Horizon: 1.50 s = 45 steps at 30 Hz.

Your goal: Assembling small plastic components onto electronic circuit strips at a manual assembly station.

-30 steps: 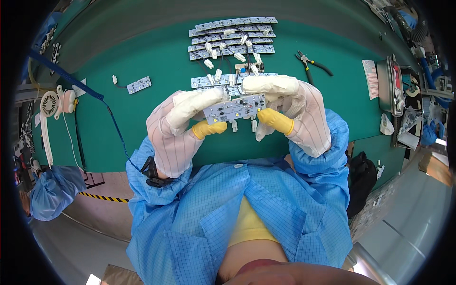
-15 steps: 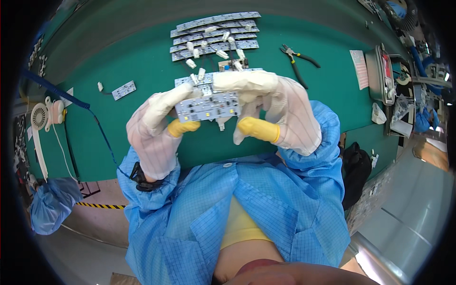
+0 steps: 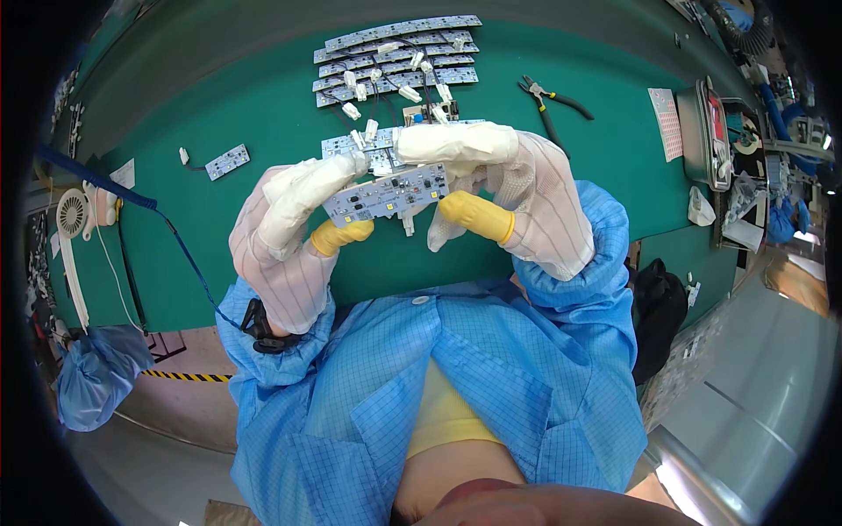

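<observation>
A small white LED circuit board (image 3: 388, 196) is held up in front of me, tilted with its right end higher. My left hand (image 3: 294, 206), in a white glove with a yellow thumb cot, grips its left end between thumb and fingers. At its right end, my right hand (image 3: 500, 180), gloved alike, pinches the corner with the thumb, its fingers curled behind. A white connector (image 3: 408, 224) hangs under the board. Just beyond my fingers lies another LED board (image 3: 342, 146) with white plugs, partly hidden by my hands.
Long LED strip boards (image 3: 395, 77) with wired white connectors lie in rows at the far side of the green mat (image 3: 219, 263). A small LED board (image 3: 228, 163) is at left, near a small fan (image 3: 74, 213). Cutting pliers (image 3: 554, 105) and a metal tray (image 3: 704, 136) are at right.
The board's right end has risen, tilting it more. My right thumb has come in against that end; the left hand keeps its grip.
</observation>
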Each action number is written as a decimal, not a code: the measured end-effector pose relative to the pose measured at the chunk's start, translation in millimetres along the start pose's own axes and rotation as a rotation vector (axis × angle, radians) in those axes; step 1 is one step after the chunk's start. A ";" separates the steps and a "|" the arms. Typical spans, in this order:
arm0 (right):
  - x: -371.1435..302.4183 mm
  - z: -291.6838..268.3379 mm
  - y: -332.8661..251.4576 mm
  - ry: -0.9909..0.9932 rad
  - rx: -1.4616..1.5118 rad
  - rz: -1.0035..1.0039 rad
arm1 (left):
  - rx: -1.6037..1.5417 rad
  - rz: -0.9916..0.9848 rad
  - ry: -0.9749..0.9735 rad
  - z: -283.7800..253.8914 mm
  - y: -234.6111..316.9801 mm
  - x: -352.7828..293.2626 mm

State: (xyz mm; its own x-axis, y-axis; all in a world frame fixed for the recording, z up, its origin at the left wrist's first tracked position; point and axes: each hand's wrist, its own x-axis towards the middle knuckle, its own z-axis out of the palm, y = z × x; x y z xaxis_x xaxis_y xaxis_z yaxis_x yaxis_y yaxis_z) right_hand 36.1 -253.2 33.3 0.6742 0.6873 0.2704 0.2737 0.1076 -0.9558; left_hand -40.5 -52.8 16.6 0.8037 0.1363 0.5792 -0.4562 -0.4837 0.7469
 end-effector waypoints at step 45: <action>5.3 7.1 38.2 -0.135 0.669 0.145 | 0.103 -0.226 -0.035 -4.9 -6.3 -11.6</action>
State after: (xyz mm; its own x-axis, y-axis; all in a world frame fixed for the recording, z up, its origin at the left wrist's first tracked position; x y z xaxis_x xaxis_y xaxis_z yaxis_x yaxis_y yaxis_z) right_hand 45.2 -240.4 -2.6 0.5689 0.8068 0.1595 -0.3230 0.3975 -0.8589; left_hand -48.8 -47.1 6.8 0.8943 0.2219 0.3887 -0.2239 -0.5302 0.8178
